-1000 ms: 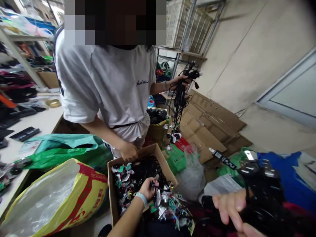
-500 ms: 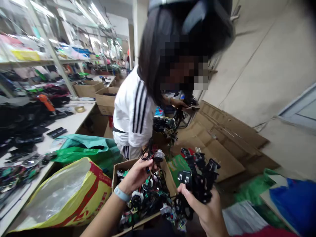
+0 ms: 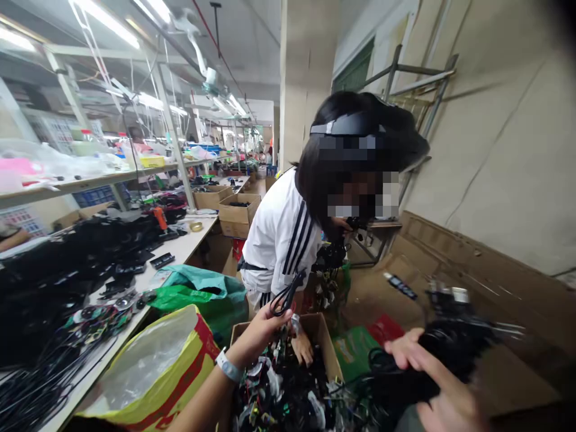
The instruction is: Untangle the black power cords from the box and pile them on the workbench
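My left hand (image 3: 265, 330), a pale band at its wrist, pinches a looped black cable (image 3: 284, 299) above a cardboard box (image 3: 332, 354). Small electronic parts with wires (image 3: 274, 384) fill that box. On the right, my right hand (image 3: 434, 369) is smeared by motion, its fingers around a thick bunch of black power cords (image 3: 459, 336) with plugs at the top. A co-worker's hand (image 3: 302, 349) reaches down into the box just beside my left hand.
A co-worker in a white striped top (image 3: 274, 234) leans over the far side of the box. On the left stand a yellow and red sack (image 3: 180, 366), a green bag (image 3: 202, 294) and a workbench (image 3: 180, 243) heaped with black parts. Flattened cardboard (image 3: 508, 270) leans by the wall.
My right hand has swung right with the power cords. My left hand stays over the box, and the round metal part no longer shows there. A co-worker's hand now shows inside the box.
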Demonstrator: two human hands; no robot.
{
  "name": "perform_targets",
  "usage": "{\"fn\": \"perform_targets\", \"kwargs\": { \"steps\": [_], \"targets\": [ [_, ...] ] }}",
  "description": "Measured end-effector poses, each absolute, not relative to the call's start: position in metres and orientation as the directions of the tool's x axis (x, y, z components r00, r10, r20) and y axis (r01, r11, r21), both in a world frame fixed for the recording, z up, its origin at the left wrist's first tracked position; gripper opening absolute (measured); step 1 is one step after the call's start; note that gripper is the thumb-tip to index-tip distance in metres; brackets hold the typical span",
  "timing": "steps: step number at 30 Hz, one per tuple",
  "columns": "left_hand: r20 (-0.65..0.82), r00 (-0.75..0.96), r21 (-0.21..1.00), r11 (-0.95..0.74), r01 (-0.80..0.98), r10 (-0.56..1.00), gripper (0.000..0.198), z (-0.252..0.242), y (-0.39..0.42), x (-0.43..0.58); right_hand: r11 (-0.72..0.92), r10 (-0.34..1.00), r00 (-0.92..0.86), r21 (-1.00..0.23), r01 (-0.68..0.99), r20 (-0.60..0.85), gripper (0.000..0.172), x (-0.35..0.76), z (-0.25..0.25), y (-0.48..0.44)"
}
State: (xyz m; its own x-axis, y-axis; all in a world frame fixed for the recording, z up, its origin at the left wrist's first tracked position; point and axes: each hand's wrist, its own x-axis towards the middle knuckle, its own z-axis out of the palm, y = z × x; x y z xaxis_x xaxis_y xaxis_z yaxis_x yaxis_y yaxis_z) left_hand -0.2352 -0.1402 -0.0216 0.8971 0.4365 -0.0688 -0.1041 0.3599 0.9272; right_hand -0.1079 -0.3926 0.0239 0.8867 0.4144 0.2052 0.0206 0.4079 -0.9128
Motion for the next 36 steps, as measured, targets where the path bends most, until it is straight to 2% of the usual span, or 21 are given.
{"fn": "perform_targets", "kwargs": {
  "steps": [3,6,9,13,16,18,21,23,26,28,32,36],
  "targets": [
    [0.012,0.893,0.956,0.256,-0.142,0.451,0.037,-0.022,-0.146,-0.235,0.408,0.408,0.913,-0.900,-0.157,0.026,0.036,-0.121,0.019,-0.363],
    [0.020,0.875,0.976,0.178,-0.121,0.484,0.039,-0.020,-0.156,-0.237,0.386,0.401,0.908,-0.876,-0.290,-0.124,0.041,-0.128,0.012,-0.339],
    [0.102,0.849,0.995,-0.035,-0.098,0.518,0.029,-0.023,-0.168,-0.240,0.368,0.378,0.915,-0.885,-0.287,-0.140,0.042,-0.128,0.005,-0.325],
    [0.272,0.823,0.927,-0.365,-0.085,0.499,0.021,-0.039,-0.184,-0.244,0.408,0.394,0.908,-0.858,-0.311,-0.142,0.046,-0.126,-0.001,-0.314],
    [0.309,0.811,0.898,-0.434,-0.077,0.496,0.036,-0.054,-0.198,-0.246,0.418,0.471,0.875,-0.844,-0.335,-0.114,0.056,-0.131,-0.002,-0.306],
    [0.308,0.811,0.894,-0.443,-0.068,0.498,0.049,-0.059,-0.207,-0.246,0.384,0.505,0.856,-0.860,-0.336,-0.109,0.056,-0.135,-0.002,-0.302],
    [0.280,0.830,0.908,-0.413,-0.067,0.482,0.052,-0.059,-0.212,-0.245,0.366,0.506,0.856,-0.873,-0.321,-0.102,0.052,-0.137,-0.001,-0.297],
    [0.253,0.828,0.935,-0.347,-0.076,0.500,0.040,-0.057,-0.209,-0.244,0.382,0.480,0.870,-0.867,-0.320,-0.110,0.045,-0.135,-0.002,-0.294],
    [0.179,0.757,0.976,-0.211,-0.056,0.629,0.021,-0.060,-0.197,-0.245,0.411,0.434,0.888,-0.844,-0.345,-0.152,0.038,-0.128,-0.004,-0.293],
    [0.082,0.712,0.995,-0.103,-0.014,0.698,0.029,-0.069,-0.184,-0.248,0.444,0.420,0.893,-0.823,-0.355,-0.159,0.038,-0.122,-0.006,-0.294],
    [-0.119,0.674,0.990,0.141,0.022,0.729,0.049,-0.089,-0.159,-0.255,0.474,0.430,0.894,-0.813,-0.339,-0.123,0.036,-0.116,-0.011,-0.296],
    [-0.177,0.643,0.959,0.277,-0.057,0.745,0.052,-0.087,-0.146,-0.259,0.388,0.436,0.889,-0.861,-0.329,-0.143,0.034,-0.119,-0.013,-0.298]
  ]
}}
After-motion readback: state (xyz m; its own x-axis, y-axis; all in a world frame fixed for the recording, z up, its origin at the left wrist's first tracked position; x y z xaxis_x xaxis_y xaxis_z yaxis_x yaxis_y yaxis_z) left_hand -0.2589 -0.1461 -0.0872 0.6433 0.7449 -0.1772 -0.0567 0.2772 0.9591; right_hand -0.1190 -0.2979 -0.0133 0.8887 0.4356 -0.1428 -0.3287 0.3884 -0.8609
